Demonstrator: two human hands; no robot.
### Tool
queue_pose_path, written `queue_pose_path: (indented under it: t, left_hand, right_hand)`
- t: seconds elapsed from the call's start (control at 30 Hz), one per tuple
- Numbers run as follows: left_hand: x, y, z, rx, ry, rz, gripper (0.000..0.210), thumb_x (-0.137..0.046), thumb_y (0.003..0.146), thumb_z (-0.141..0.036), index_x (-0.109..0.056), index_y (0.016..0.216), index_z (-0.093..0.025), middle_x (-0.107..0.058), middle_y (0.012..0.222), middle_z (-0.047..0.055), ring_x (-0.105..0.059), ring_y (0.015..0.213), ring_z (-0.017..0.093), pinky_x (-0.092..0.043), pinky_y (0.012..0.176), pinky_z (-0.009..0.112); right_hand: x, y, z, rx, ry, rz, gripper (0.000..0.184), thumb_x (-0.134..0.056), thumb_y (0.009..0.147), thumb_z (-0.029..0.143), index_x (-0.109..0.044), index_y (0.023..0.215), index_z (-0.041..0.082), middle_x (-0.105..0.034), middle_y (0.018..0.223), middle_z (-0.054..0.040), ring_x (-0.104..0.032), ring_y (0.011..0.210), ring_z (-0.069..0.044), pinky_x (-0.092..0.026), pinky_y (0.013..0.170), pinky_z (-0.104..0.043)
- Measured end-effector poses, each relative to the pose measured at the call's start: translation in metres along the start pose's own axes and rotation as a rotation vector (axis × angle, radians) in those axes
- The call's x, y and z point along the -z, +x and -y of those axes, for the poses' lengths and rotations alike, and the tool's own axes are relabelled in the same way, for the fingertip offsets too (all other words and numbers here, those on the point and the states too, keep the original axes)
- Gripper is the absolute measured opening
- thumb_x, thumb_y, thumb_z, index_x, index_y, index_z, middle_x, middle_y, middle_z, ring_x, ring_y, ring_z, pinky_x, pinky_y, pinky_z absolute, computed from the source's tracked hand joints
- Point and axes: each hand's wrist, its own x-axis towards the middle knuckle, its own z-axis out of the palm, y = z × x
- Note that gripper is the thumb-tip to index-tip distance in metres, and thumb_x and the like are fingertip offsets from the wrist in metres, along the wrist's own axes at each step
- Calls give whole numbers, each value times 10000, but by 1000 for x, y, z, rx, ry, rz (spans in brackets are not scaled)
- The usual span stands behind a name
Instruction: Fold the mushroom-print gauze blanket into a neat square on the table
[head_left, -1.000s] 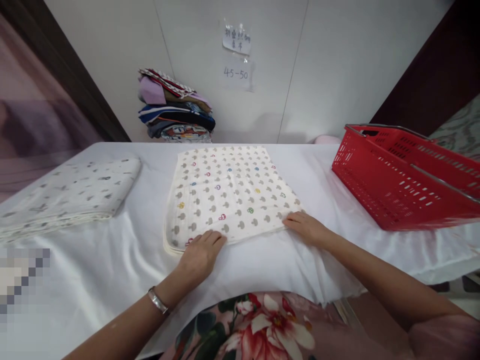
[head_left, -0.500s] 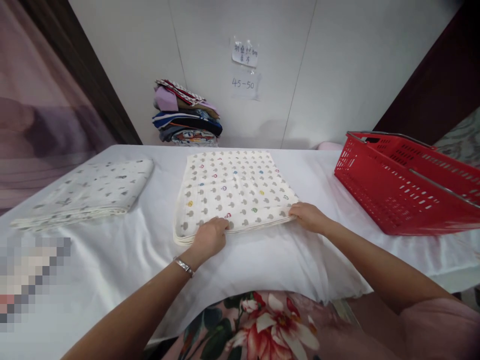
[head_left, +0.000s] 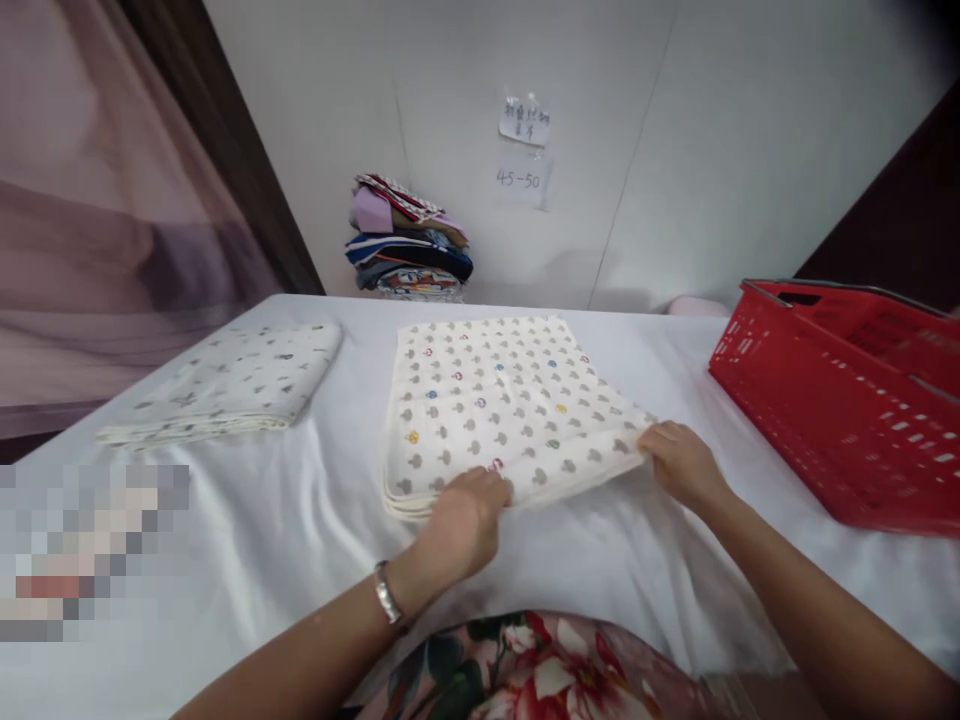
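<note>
A cream cloth with a grey and coloured mushroom print (head_left: 495, 400) lies folded in layers on the white-covered table (head_left: 330, 520). My left hand (head_left: 469, 515) is closed on its near edge, left of the middle, with the fingertips partly hidden by the hand. At the near right corner, my right hand (head_left: 679, 460) pinches the cloth and draws that corner out to the right, slightly raised. To the left lies a second folded cloth (head_left: 232, 385), white with small grey figures.
On the right stands a red perforated basket (head_left: 817, 410) with metal handles. Several folded fabrics (head_left: 409, 240) are stacked at the back against the wall. Two paper notes (head_left: 523, 150) hang above. A pinkish curtain (head_left: 150, 230) borders the left side.
My right hand has pulled the cloth's near right corner outward to the right, stretching it. My left hand stays on the near edge. The whole view has shifted, so things appear further right.
</note>
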Motion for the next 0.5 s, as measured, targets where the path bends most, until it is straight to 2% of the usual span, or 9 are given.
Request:
queue_pose_path:
  t: [0.07,0.17,0.27,0.37,0.43,0.5]
  left_hand:
    - [-13,-1,-7,-32,44,67,242,-432,685,-16,-572,815,-165,-605,847,81,-531,820,212,-437,768,349]
    - [-23,-4,-8,-49,81,115,263,-427,706,-22,-574,881,-151,-609,919,96,-533,862,227,-442,791,366]
    - [-8,-5,-2,-53,11,195,267,-460,686,-43,-581,887,-172,-623,934,74,-553,873,214,-451,775,332]
    - [15,7,2,-31,-101,296,185,-530,749,-209,-607,917,-205,-646,924,47,-587,859,212,-463,730,317]
    - [21,25,0,-42,-144,258,251,-524,813,-360,-614,986,-204,-652,971,60,-597,896,223,-468,759,334]
    - [12,48,-4,-142,-166,160,354,-486,858,-428,-587,1101,-191,-625,1109,91,-561,1044,240,-438,881,370]
  right_hand:
    - [-12,-11,-2,27,40,108,281,-420,634,-2,-586,705,212,-619,755,-47,-525,766,-204,-366,712,-312]
    - [-29,-25,0,48,93,166,303,-403,613,-19,-563,725,211,-612,777,-41,-519,780,-204,-375,714,-313]
    - [-35,-31,3,21,103,137,286,-388,628,-20,-537,715,209,-602,771,-44,-510,776,-213,-380,707,-329]
    - [-35,-33,6,-17,113,109,291,-381,618,-24,-526,715,209,-601,776,-49,-512,782,-221,-386,703,-340]
    - [-36,-34,9,-40,115,73,322,-376,592,-34,-530,731,212,-604,784,-50,-516,790,-224,-390,706,-342]
    - [-40,-35,9,-59,109,28,333,-373,585,-38,-532,733,215,-603,774,-53,-518,784,-225,-393,703,-344]
